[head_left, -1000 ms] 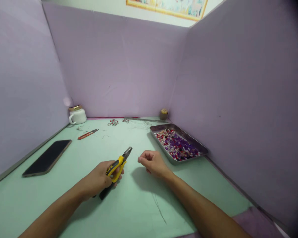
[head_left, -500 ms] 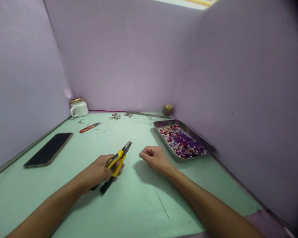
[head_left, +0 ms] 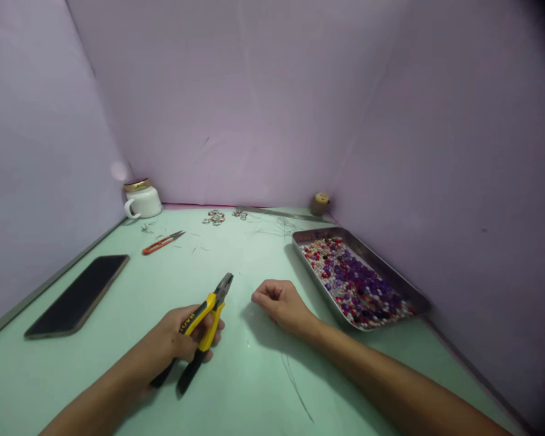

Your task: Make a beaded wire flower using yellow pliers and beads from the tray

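My left hand (head_left: 188, 336) is wrapped round the yellow and black handles of combination pliers (head_left: 209, 324). Their metal jaws point up and to the right, toward my other hand. My right hand (head_left: 284, 304) is closed in a pinch just right of the jaws, apart from them. What its fingertips hold, if anything, is too small to make out. Thin wires (head_left: 295, 383) lie on the table below that wrist. To its right stands a metal tray (head_left: 323, 295) of red, purple and white beads (head_left: 358, 278).
On the left lie a phone (head_left: 79, 297) and orange thread snips (head_left: 163, 242). A white mug with a gold lid (head_left: 144, 201) stands in the back left corner. Beaded wire pieces (head_left: 215, 217) and loose wires (head_left: 281, 227) lie at the back, near a small pot (head_left: 320, 204).
The view has shifted and tilted down a little. The plier handles have spread wider apart, and the jaws now sit slightly farther from my right hand, which keeps its pinch.
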{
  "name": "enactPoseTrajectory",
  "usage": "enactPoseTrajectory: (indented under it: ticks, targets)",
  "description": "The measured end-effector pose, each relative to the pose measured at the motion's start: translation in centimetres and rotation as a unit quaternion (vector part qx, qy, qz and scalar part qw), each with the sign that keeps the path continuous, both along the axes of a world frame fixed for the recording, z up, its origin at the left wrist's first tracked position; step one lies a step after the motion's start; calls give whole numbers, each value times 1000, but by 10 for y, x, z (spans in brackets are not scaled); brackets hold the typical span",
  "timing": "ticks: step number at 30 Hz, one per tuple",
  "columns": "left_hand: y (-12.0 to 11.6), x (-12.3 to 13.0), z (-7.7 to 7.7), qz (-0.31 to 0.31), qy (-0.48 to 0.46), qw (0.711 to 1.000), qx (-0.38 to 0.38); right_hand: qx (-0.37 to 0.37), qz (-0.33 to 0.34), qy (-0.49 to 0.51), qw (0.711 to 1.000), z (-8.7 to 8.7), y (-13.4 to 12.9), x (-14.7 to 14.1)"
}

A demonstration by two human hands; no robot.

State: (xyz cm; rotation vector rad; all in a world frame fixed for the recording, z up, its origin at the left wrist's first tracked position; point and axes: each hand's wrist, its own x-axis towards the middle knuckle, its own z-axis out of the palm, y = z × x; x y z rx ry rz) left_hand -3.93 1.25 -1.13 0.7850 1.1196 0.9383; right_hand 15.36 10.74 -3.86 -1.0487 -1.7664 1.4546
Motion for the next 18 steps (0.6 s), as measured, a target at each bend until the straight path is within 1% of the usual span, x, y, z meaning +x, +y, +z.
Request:
enactPoseTrajectory:
  ticks: [2,5,7,10,12,14,16,18]
  targets:
    - [9,-3,-6,34,-15,999,-20,-35,-13,19,999,3,13,-7]
    - [24,-9,-16,62,-26,997,-44,-71,-58,40,995,4,30,-18]
    - [36,-13,-21,80,-30,995,-58,-86,-78,53,992,1,36,-22]
    - [59,-14,-24,117,-24,987,-107,-109,-84,57,989,-4,41,-23]
    - [75,-12,-24,115,-32,986,-118,-127,-87,55,987,-7,43,-21]
    - [89,-8,-23,92,-42,988,-114,-115,-94,56,987,-9,44,-20]
    - [97,-5,-22,78,-33,990,-116,-91,-99,58,989,-11,45,-20]
    - [99,-6,-22,74,4,991,-114,-83,-98,55,990,-11,46,-20]
